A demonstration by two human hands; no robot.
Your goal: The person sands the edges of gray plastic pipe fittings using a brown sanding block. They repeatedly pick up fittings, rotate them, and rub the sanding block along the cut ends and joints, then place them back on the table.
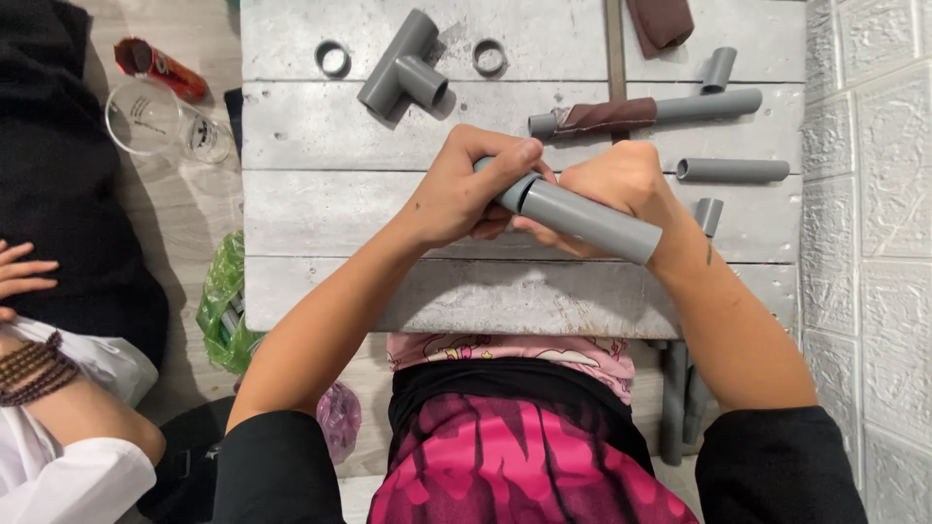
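Grey planks make up the low table point(320, 223) that fills the middle of the view, with pipe parts spread over its far half. At the far left of the table lies a large T-shaped fitting point(403, 70), flanked by two short rings point(333, 59) point(489, 56), all loose and joined to nothing. Far right, a long pipe point(680, 107) wrapped partly in brown cloth lies flat, and just nearer a shorter pipe piece point(733, 171) lies apart from it.

Over the table's middle, the person holds a thick grey pipe point(592, 221) slanting from far left to near right. The right hand point(621, 189) is closed around it from above. The left hand point(466, 189) is clamped on a narrower grey fitting point(510, 189) at the pipe's far-left end, fingers curled over it. The two pieces meet end to end, so the join looks begun; whether it is fully seated cannot be told, since the fingers hide the seam.

Off the table's left edge stand clear plastic cups point(146, 116) on the floor, and another person's hand point(24, 277) rests at the left border.
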